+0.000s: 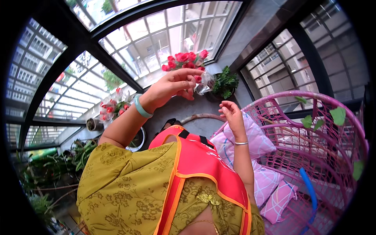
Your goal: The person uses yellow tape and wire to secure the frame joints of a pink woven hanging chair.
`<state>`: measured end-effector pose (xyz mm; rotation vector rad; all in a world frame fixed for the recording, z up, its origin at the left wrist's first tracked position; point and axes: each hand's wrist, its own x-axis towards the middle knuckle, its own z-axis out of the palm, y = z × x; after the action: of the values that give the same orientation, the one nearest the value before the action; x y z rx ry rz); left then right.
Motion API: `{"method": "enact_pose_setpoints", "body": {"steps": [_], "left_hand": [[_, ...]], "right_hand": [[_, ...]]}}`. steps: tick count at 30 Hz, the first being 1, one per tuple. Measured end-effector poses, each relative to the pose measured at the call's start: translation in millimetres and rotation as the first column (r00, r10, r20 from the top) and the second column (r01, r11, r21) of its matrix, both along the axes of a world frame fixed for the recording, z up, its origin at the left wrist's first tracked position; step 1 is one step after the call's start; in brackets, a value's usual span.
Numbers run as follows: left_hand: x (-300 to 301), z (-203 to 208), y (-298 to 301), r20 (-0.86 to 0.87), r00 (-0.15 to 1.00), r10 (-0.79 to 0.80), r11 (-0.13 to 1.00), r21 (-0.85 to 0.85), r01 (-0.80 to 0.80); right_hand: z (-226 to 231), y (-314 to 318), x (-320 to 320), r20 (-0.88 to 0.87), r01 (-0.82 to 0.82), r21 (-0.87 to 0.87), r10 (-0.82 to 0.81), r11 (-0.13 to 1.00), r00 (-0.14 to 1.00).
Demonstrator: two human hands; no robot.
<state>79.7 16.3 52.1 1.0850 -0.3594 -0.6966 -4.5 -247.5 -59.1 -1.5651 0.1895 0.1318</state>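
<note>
My left hand (pixel 178 84), with a pale green bangle (pixel 141 106) on its wrist, is raised in front of a bunch of red artificial-looking roses (pixel 183 58). Its fingers curl loosely, closed at the edge of some clear plastic wrap (pixel 204 84); the exact grip is partly hidden. Whether the wrap belongs to the roses I cannot tell. Lower and to the right, my right hand (pixel 234 117) is up with bent fingers apart and nothing visible in it. A silver bracelet (pixel 241 143) circles that wrist. A leafy potted plant (pixel 224 83) stands just beyond both hands.
On the right is a pink woven hanging-style chair (pixel 313 145) with pink patterned cushions (pixel 250 137) and a blue tube (pixel 308 188). Another bunch of red flowers (pixel 112 106) stands left, above green plants (pixel 55 168). Barred windows (pixel 156 47) surround the corner.
</note>
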Motion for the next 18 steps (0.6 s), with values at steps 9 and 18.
{"method": "enact_pose_setpoints", "body": {"steps": [9,18], "left_hand": [[10,42,-100,-0.133,0.887,-0.441,0.873,-0.294,0.390],[-2,29,-153,-0.182,0.721,-0.669,0.653,-0.606,0.453]], "right_hand": [[103,-39,-28,0.451,0.115,0.240,-0.215,0.964,0.866],[108,-40,-47,0.573,0.004,0.378,-0.237,0.926,0.784]]}}
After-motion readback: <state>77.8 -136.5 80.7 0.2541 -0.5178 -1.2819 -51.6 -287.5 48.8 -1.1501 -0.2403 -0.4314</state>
